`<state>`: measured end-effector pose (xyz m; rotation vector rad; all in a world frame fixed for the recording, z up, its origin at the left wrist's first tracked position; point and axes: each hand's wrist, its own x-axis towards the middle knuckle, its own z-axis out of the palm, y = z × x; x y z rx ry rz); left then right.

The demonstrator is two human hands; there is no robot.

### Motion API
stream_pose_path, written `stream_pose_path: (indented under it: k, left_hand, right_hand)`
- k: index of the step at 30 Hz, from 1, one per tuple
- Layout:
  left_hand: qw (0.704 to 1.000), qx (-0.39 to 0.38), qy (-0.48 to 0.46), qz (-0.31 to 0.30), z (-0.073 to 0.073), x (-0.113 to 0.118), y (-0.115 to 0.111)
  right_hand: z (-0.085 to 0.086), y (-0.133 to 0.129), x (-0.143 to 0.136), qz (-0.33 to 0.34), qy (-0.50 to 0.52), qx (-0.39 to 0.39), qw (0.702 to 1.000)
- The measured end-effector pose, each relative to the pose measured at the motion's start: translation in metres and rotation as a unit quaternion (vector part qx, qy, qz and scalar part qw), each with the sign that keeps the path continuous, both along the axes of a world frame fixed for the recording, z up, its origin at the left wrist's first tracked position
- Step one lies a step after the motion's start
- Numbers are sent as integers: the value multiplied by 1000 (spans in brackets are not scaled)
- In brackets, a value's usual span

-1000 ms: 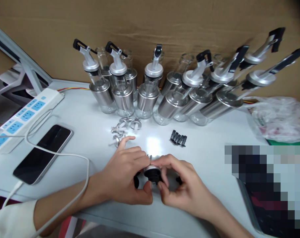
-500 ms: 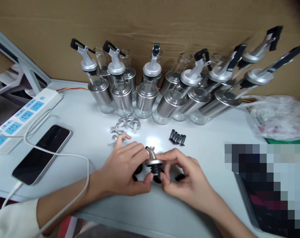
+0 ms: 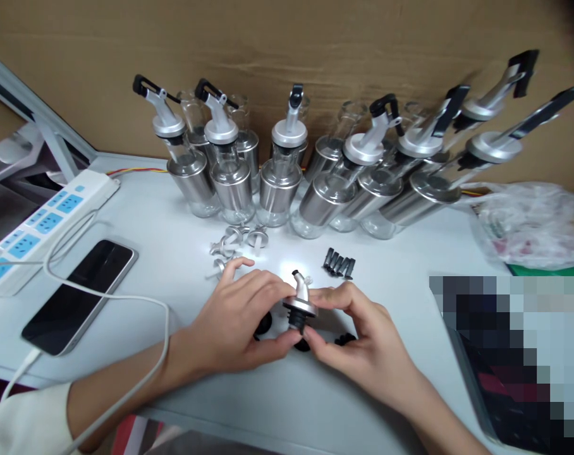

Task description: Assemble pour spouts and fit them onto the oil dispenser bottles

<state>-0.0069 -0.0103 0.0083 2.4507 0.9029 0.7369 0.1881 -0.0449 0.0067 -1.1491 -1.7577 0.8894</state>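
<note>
Between both hands is a silver pourer top [image 3: 300, 306] with a black ribbed stopper beneath and a small black tip on its spout. My left hand [image 3: 242, 319] grips it from the left, thumb low by the stopper and index finger at the disc. From the right, my right hand [image 3: 363, 335] pinches it with thumb and index finger. Black round parts [image 3: 264, 323] lie behind and below the hands. Several silver pourer pieces [image 3: 234, 240] rest beyond my left hand. Several small black levers [image 3: 338, 263] lie in a row beyond my right hand.
Glass and steel bottles [image 3: 280, 189], several with pourers, stand along the cardboard wall. At the left are a phone [image 3: 78, 297] and a white power strip [image 3: 50, 221]; a white cable crosses my left forearm. A plastic bag [image 3: 528, 221] and a partly pixelated dark device [image 3: 495, 385] are at the right.
The pourer top has turned, so its spout now leans up and left with the black tip showing. The fingers of both hands have shifted slightly around it.
</note>
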Motion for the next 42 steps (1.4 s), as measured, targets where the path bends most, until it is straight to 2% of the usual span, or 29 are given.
stream_pose_path:
  k: [3,9,11,13,17,20,24,27,30,33,36,42]
  left_hand:
    - [1000,12,5,-1,1,0,0]
    - [1000,22,19,9,-2,1,-2]
    - [1000,15,15,9,-2,2,-2]
    - [1000,10,6,11,-1,2,-3]
    - [1000,0,-5,13,2,2,-4]
    - [1000,-11,-8,11,2,1,-3]
    - [1000,-22,-8,12,2,0,-3]
    - [999,-31,0,16,2,1,-3]
    - [999,-29,3,21,1,1,-4]
    - [999,-20,-3,29,0,1,-3]
    - [999,-13,-2,33,-2,1,-3]
    - [999,-13,11,26,-4,-1,-3]
  right_hand:
    - [1,2,1,9,-18,27,999]
    - [8,9,5,71,-64,44,994]
    - [6,10,8,52,-108,49,992]
    - [1,12,11,-3,-185,67,981]
    - [-11,15,16,-99,-339,100,930]
    - [-17,17,18,-109,-385,91,912]
    - [-22,18,22,-94,-397,90,909]
    - [-21,18,23,-86,-354,116,924]
    - [-14,16,18,-114,-254,115,954]
    - [-6,11,13,-131,-147,65,978]
    - [-1,8,10,-130,-44,-1,991]
    - [5,8,11,-81,124,-129,981]
